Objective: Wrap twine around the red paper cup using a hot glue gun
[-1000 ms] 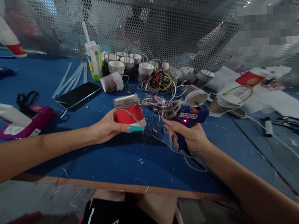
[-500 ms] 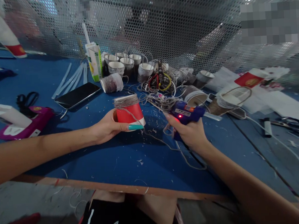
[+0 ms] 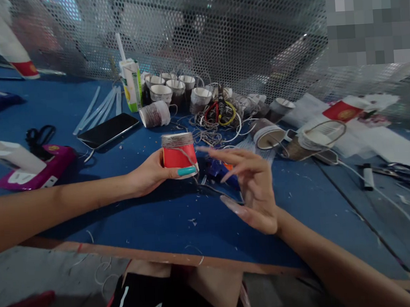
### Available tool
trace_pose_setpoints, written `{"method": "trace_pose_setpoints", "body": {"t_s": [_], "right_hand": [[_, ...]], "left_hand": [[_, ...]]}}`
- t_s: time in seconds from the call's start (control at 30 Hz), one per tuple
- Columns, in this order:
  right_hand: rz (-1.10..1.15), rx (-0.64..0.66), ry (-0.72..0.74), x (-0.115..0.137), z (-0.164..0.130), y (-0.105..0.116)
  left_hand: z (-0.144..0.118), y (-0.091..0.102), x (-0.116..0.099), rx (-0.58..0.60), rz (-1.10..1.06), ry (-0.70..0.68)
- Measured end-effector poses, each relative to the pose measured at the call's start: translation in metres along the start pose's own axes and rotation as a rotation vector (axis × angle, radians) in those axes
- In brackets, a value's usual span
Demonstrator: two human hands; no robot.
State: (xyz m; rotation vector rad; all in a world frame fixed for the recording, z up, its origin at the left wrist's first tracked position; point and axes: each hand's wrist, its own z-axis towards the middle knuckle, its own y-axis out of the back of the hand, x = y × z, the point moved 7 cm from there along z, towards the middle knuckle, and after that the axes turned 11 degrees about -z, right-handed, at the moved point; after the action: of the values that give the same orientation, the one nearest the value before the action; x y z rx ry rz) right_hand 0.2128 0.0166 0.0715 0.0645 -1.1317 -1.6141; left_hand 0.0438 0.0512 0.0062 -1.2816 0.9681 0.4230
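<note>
Basically, left hand point(image 3: 149, 175) has the red cup point(image 3: 179, 158) gripped: thumb (long teal nail) across the lower front, other fingers mostly hidden behind it. Cup is about upright, left of the right hand, over the near-middle part of the blue table point(image 3: 153, 221); can't tell if its bottom touches the surface. Gray twine point(image 3: 177, 140) is wound in a band around the cup's top end, and 1 strand slants down over the red side and trails off right, passing behind the right hand. Right hand point(image 3: 255, 187) is spread, fingers reaching toward the cup but apart from it, thumb well away from the fingers, slightly blurred; can't tell if it touches the strand. Blue glue gun point(image 3: 223, 172) with an orange part sits just behind those fingers, partly covered by them. Farther back: a tangle of cord with red-and-yellow-handled pliers point(image 3: 228, 112) on it, a cluster of wrapped white-rimmed cups point(image 3: 161, 95), plus 1 wrapped cup point(image 3: 154, 115) on its side in front of them. Left of that: drink carton point(image 3: 131, 86) with straw, phone point(image 3: 108, 130) lying screen up, clear sticks point(image 3: 100, 106) just behind the phone.
</note>
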Motion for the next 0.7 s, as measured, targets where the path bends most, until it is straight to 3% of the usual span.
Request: {"method": "trace_pose_setpoints", "body": {"t_s": [0.1, 0.23, 0.43, 0.53, 0.63, 0.7], "right_hand": [[0.097, 0.131, 0.082, 0.011, -0.002, -0.010], [0.247, 0.125, -0.089, 0.000, -0.001, -0.014], [0.565, -0.005, -0.315, -0.014, 0.005, -0.013], [0.535, -0.120, -0.333, -0.024, 0.010, -0.006], [0.454, -0.350, -0.294, -0.032, 0.010, 0.010], [0.378, -0.438, -0.264, -0.031, 0.007, 0.017]], "left_hand": [[0.000, 0.001, 0.001, 0.022, -0.005, -0.004], [0.000, 0.000, 0.003, 0.022, -0.027, 0.018], [-0.002, -0.003, 0.001, 0.028, -0.023, 0.045], [-0.004, -0.004, 0.001, 0.039, -0.009, 0.060], [-0.005, -0.004, 0.000, 0.047, 0.004, 0.058], [-0.004, -0.003, 0.001, 0.049, 0.008, 0.057]]}}
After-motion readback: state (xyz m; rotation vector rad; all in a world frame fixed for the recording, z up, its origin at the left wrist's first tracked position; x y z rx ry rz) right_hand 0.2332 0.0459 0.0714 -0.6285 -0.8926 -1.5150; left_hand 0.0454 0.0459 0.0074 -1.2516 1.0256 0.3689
